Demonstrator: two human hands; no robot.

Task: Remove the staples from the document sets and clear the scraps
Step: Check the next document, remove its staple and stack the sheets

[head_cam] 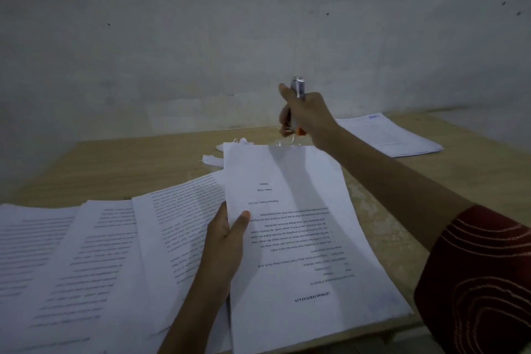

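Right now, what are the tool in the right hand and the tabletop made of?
The tool: glossy silver upper part looks like metal; the orange lower end is likely plastic. The tabletop: pale wood grain, matte, probably laminate or veneer, but I can't tell which.

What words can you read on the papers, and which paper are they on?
"LEMBAR PERNYATAAN": bold heading, upside down, on the sheet the left hand holds.
Other lines there: too small.
The spread pages: blurred.
The far stack, blue mark: blurred.
The tool in the right hand: nothing readable.
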